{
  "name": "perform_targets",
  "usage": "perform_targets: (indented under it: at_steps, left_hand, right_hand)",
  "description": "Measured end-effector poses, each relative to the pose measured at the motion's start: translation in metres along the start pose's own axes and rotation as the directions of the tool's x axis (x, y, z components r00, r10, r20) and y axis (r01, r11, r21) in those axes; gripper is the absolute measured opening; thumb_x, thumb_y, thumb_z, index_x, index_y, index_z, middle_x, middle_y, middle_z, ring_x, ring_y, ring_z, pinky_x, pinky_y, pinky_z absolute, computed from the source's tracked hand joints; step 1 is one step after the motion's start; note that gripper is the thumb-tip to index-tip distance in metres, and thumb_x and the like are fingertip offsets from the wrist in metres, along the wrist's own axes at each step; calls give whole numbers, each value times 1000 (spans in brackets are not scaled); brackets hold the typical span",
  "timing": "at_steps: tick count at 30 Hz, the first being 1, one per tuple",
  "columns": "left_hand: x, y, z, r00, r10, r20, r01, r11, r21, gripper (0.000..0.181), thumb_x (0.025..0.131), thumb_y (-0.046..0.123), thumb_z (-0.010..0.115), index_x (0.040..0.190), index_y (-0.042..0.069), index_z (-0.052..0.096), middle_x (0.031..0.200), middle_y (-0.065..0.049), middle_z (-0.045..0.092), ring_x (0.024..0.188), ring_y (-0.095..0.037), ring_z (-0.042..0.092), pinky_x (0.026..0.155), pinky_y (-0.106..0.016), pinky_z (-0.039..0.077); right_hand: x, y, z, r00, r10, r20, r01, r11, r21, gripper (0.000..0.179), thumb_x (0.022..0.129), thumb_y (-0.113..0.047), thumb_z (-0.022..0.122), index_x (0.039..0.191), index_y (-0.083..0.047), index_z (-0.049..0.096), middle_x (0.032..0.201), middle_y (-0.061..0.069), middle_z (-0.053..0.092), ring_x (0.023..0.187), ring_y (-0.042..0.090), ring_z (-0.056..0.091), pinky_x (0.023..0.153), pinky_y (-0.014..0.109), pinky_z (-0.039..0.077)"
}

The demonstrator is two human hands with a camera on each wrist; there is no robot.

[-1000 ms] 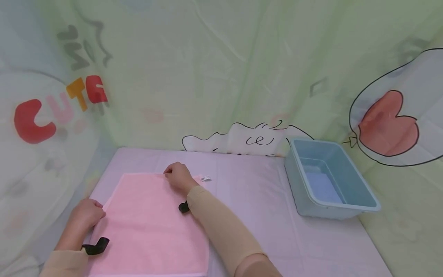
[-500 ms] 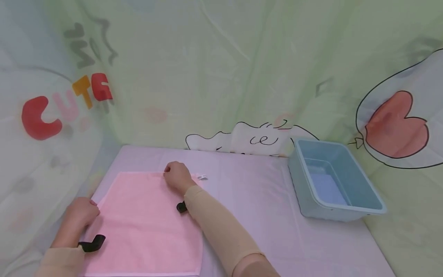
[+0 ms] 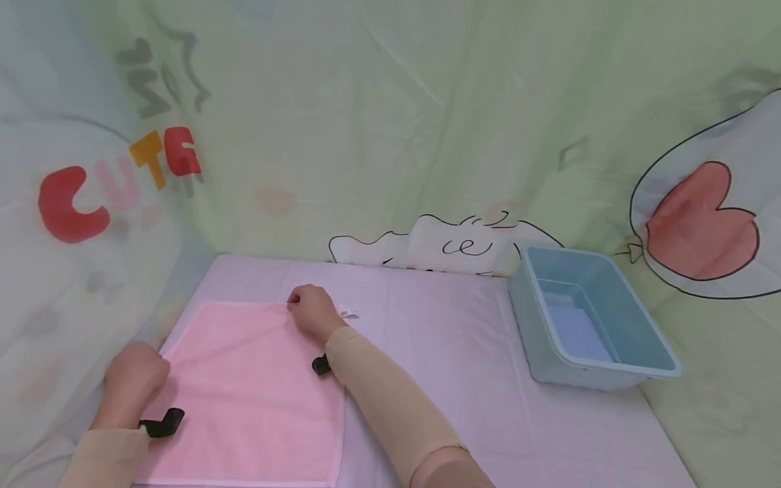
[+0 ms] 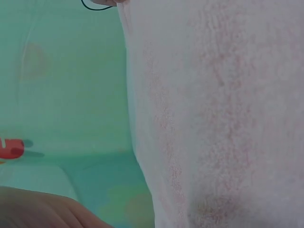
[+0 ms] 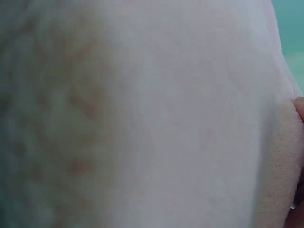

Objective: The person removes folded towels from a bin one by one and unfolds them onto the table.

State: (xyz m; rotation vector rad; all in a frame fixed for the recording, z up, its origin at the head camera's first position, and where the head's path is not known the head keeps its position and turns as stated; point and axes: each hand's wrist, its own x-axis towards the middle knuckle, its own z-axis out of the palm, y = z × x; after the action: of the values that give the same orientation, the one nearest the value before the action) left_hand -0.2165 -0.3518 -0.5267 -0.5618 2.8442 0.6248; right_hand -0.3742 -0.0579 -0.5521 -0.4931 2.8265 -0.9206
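We see the left hand (image 3: 137, 373) with fingers curled, gripping the left edge of a pink towel (image 3: 256, 386) spread over a lilac tablecloth (image 3: 451, 366). The right hand (image 3: 315, 312) pinches its far edge. Rightward, we see a blue plastic basin (image 3: 573, 376) before a printed curtain (image 3: 342, 149).

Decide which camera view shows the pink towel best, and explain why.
The head view: it takes in most of the pink towel. The left wrist view shows a close section with one edge; the right wrist view, a blurry close-up.
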Motion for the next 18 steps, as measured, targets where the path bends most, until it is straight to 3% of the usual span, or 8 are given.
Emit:
perform_targets:
  at_steps: [4, 9, 13, 18]
  left_hand:
    - [0, -2, 2, 997, 23, -67, -24, 1000, -10, 21, 90, 5, 50, 77, -7, 62, 79, -23, 60, 72, -35, 54, 61, -37, 40]
    - [-3, -2, 9, 984, 48, -174, -51, 999, -13, 24, 92, 2, 48, 75, -3, 63, 78, -24, 62, 69, -35, 54, 58, -37, 37]
    - [-3, -2, 14, 975, 66, -212, -59, 997, 41, 28, 94, 1, 48, 71, -2, 64, 77, -24, 64, 66, -34, 56, 53, -37, 39]
    - [-9, 6, 16, 972, 54, -230, -33, 995, 98, 23, 96, 3, 50, 81, -10, 62, 79, -30, 63, 67, -39, 60, 50, -43, 45]
  right_hand:
    - [1, -5, 4, 999, -34, -12, 33, 999, -22, 12, 105, -22, 70, 98, -22, 78, 96, -9, 76, 94, 10, 67, 91, 28, 56]
    - [0, -10, 7, 998, -54, -19, 54, 998, -19, 13, 107, -22, 68, 99, -22, 78, 97, -8, 76, 91, 9, 65, 88, 27, 56]
    - [0, -12, 11, 998, -64, -19, 63, 997, -35, 16, 109, -22, 63, 105, -22, 79, 104, -8, 78, 95, 9, 68, 91, 27, 57]
    - [2, -13, 16, 997, -64, -37, 60, 994, -88, 27, 112, -20, 54, 122, -24, 78, 122, -7, 78, 116, 15, 71, 105, 31, 56]
